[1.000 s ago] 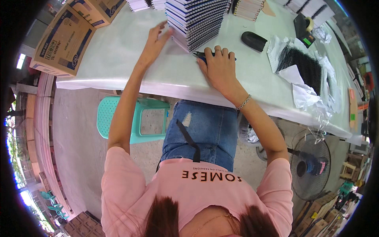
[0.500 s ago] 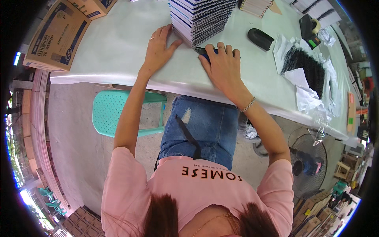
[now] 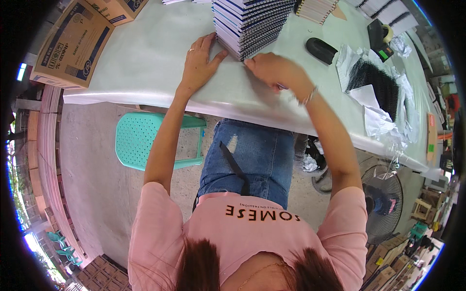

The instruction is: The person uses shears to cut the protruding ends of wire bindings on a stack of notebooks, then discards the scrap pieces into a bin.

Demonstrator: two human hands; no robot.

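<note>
A tall stack of spiral-bound notebooks (image 3: 250, 29) with black coils stands at the far middle of the table. My left hand (image 3: 200, 63) lies on the table with its fingers stretched and thumb apart, fingertips against the stack's left near side. At the stack's near corner, my right hand (image 3: 276, 70) is closed, slightly blurred, its thumb side against the lowest coils. A small bit of the blue-handled pliers (image 3: 281, 87) shows below its curled fingers; the rest is hidden in the palm.
Cardboard boxes (image 3: 73, 46) stand at the far left. To the right lie a black curved case (image 3: 321, 50), black plastic coils (image 3: 376, 85) on crumpled paper, and a tape dispenser (image 3: 379, 39). A green stool (image 3: 138, 138) is below the table edge; a fan (image 3: 381, 203) stands lower right.
My right hand has turned and curled at the stack's near corner, and the dark tool tip seen before is now hidden. My left hand stays in place beside the stack.
</note>
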